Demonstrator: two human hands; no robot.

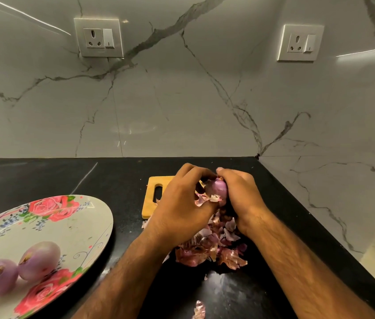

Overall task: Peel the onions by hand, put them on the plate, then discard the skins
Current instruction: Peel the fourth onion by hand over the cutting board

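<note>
Head view, from the left: a floral plate [85,217] sits on the black counter [43,176], with three peeled onions [40,260] grouped at its near-left part. Further right, a small wooden cutting board [152,203] lies flat, partly hidden by the left hand [181,203]. That hand's fingers curl over the top of the onion [218,187], pinching at its tip, where a papery flap [211,198] hangs loose. The right hand [241,194] wraps the bulb from the other side, fingers closed around it, and holds it above the board's right end. Below both wrists a heap of skins [211,245] spreads over the counter, and one stray piece [199,309] lies nearer the body.

The step in hand, as I judge it, is stripping the last dry layers. To do it well, the right hand should steady and turn the bulb while the left pulls each flap from tip toward root in long strips. That lets the scraps drop onto the heap for easy gathering. Purple flesh shows, so little seems left to peel. The plate lies well apart to the left.
</note>
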